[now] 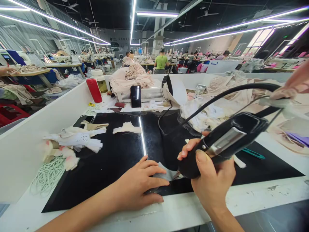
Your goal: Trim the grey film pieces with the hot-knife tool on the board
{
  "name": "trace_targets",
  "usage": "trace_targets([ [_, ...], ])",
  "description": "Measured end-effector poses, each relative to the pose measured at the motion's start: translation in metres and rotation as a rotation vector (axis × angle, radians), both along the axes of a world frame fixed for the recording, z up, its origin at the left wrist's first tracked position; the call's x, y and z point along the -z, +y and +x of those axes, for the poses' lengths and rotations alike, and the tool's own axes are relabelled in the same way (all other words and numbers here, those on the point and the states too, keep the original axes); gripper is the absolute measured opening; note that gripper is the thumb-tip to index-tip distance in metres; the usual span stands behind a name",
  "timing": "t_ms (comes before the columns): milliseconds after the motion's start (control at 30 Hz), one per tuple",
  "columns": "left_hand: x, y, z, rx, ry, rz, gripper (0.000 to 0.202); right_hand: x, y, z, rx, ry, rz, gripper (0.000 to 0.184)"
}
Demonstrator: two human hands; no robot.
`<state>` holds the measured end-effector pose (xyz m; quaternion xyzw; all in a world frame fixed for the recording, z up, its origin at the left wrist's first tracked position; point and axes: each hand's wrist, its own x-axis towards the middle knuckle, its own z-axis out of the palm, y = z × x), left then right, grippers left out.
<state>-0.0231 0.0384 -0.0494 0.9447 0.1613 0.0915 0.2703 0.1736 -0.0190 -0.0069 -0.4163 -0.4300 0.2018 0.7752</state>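
My right hand [210, 174] is wrapped round a black hand-held electric tool [224, 141] with a metal plate on its side; its black cable [217, 96] arcs up to the right. The tool's nose points down at a small dark fabric piece [166, 174] on the black mat [108, 164]. My left hand [137, 185] lies flat on the mat, fingers stretched out, pressing the fabric's edge just left of the tool. What lies under the tool's tip is hidden.
Cream fabric scraps [77, 138] and a coil of white cord [48, 175] lie at the left. A red bottle [94, 90], a phone [135, 96] and a white basket [145, 93] stand behind. Fabric piles [217, 109] fill the right; teal scissors [253, 153] lie there. White partitions enclose the table.
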Motion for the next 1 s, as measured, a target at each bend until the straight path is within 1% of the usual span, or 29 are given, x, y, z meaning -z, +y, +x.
trace_targets([
  [100, 0.001, 0.001, 0.0, -0.007, 0.001, -0.006, 0.045, -0.002, 0.0, 0.003, 0.002, -0.004, 0.009, 0.039],
  [233, 0.001, 0.001, -0.001, -0.003, 0.002, -0.007, 0.045, -0.004, 0.001, 0.011, 0.058, 0.039, 0.055, 0.041],
  [367, 0.001, 0.0, -0.001, -0.004, 0.021, -0.013, 0.045, -0.001, 0.0, 0.016, 0.068, 0.017, 0.038, 0.044],
  [500, 0.0, 0.0, -0.002, -0.01, 0.037, -0.016, 0.045, 0.001, -0.001, 0.014, 0.057, -0.004, 0.046, 0.04],
  [667, 0.0, 0.001, -0.002, -0.004, 0.019, -0.028, 0.046, -0.001, 0.0, 0.014, 0.057, -0.024, -0.004, 0.04],
  [833, 0.001, 0.001, -0.002, -0.004, 0.011, -0.022, 0.044, -0.003, 0.001, 0.022, 0.091, 0.045, 0.041, 0.042],
  [1000, 0.001, 0.002, -0.003, -0.015, 0.001, -0.042, 0.043, 0.002, 0.001, 0.025, 0.097, 0.036, 0.051, 0.044],
])
